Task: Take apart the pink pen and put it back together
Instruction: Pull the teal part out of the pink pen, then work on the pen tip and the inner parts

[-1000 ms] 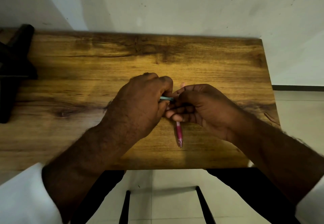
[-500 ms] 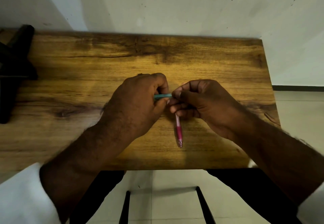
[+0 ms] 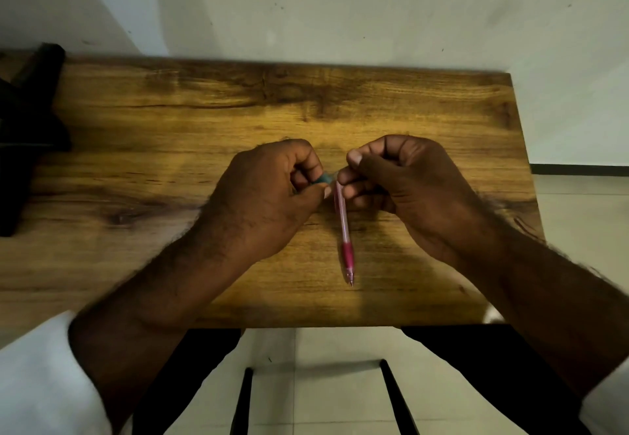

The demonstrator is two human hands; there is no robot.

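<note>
The pink pen lies on the wooden table, its tip pointing toward me and its far end just under my right fingers. My left hand is closed around a teal pen part, of which only a short end sticks out. My right hand sits close beside it, with thumb and forefinger pinched on a thin pale piece at the teal part's end. I cannot tell whether my right fingers touch the pink pen. The rest of the teal part is hidden in my fist.
A black object stands at the table's left edge. A pale wall rises behind the table. Below the near edge are my dark trousers, a black frame and a tiled floor. The table's right edge is near my right forearm.
My hands have drawn slightly apart. The right hand has shifted up and to the right, uncovering more of the pink pen. Less of the teal part shows between the hands. The pink pen has not moved.
</note>
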